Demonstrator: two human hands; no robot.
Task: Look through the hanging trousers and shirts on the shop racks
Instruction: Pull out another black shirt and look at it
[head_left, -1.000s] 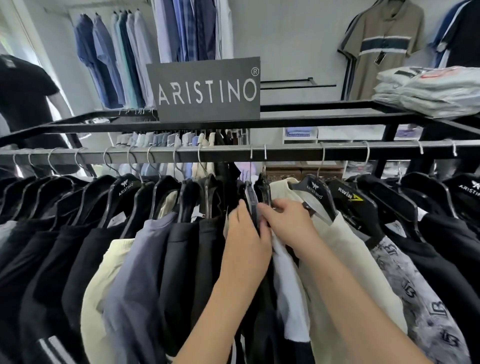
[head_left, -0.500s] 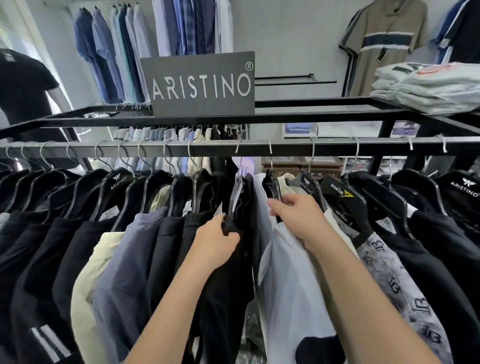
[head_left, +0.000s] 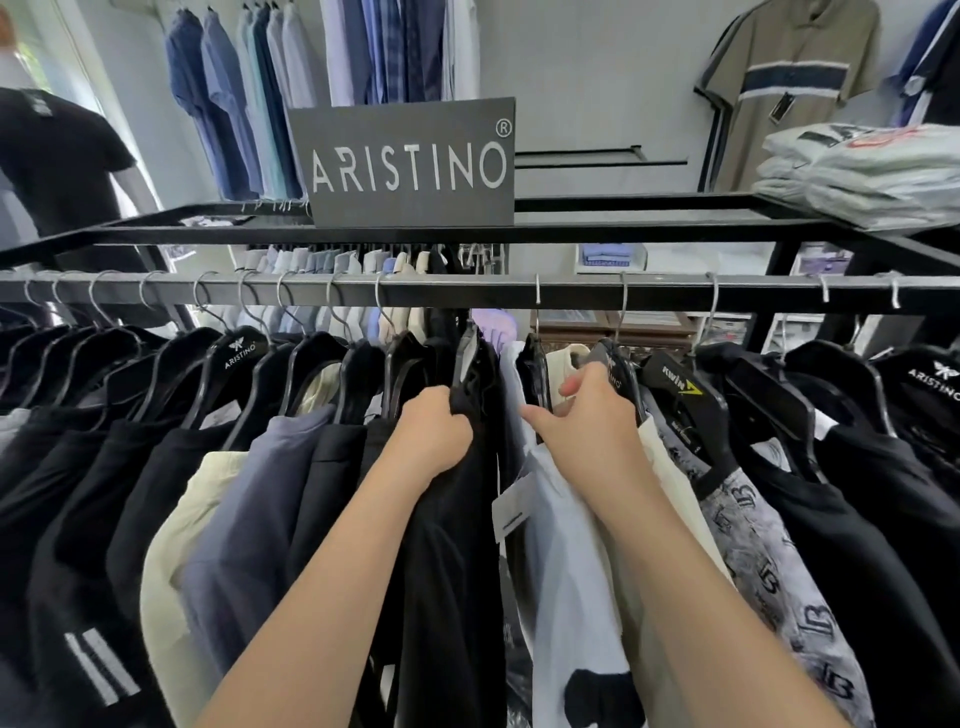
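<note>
Shirts hang close together on black hangers along the grey metal rail (head_left: 467, 293), right in front of the person. The left hand (head_left: 434, 431) grips the shoulder of a black shirt (head_left: 457, 545) near its hanger, fingers curled tight round the cloth. The right hand (head_left: 587, 431) rests on a white shirt (head_left: 566, 571), with its fingers bent over the top of the next hanger, so a small gap opens between the two. I think the looking is about half done on this rail: the dark, cream and grey-blue tops on the left sit bunched up, and the grey patterned shirt (head_left: 753, 545) and black ones on the right are not reached yet. No trousers can be picked out from here. The cloth looks soft and floppy; the hangers look hard and shiny, with thin wire hooks. A paper tag (head_left: 511, 512) hangs off the white shirt.
</note>
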